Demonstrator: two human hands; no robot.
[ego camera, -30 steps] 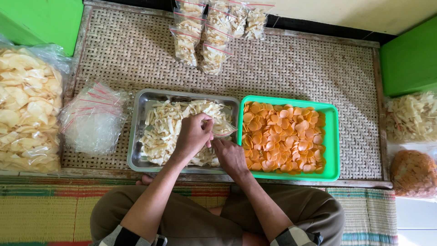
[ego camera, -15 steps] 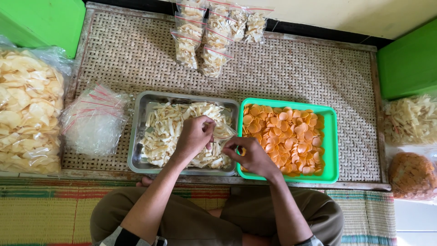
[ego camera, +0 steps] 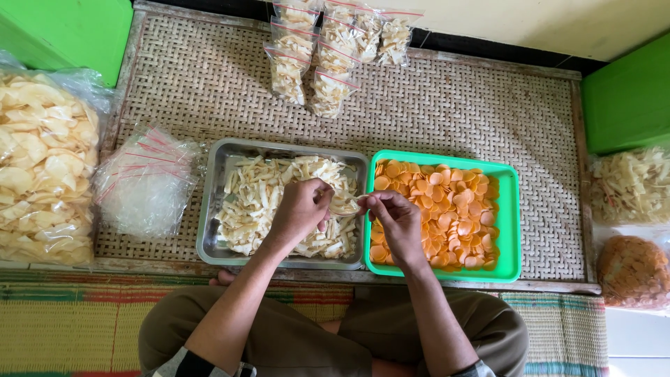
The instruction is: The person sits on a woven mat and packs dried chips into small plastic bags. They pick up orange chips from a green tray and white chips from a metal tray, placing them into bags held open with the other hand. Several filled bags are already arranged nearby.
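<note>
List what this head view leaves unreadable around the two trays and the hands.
- Head view: what the left hand and right hand pinch between them; too small, fingers cover it.
- Metal tray: chips under the left hand hidden.
- Brown snack bag: cut by the right edge.
- Pile of empty bags: count unreadable.

at the far edge of the woven mat lie several small clear packets (ego camera: pixel 333 49) of pale chips, each with a red strip at the top. left of the metal tray (ego camera: pixel 213 209) is a heap of empty clear bags (ego camera: pixel 143 185) with red strips. at the left edge stands a big clear sack (ego camera: pixel 38 167) of pale yellow crackers. at the right are two more clear bags, pale chips (ego camera: pixel 631 185) and brown crackers (ego camera: pixel 634 272).
</note>
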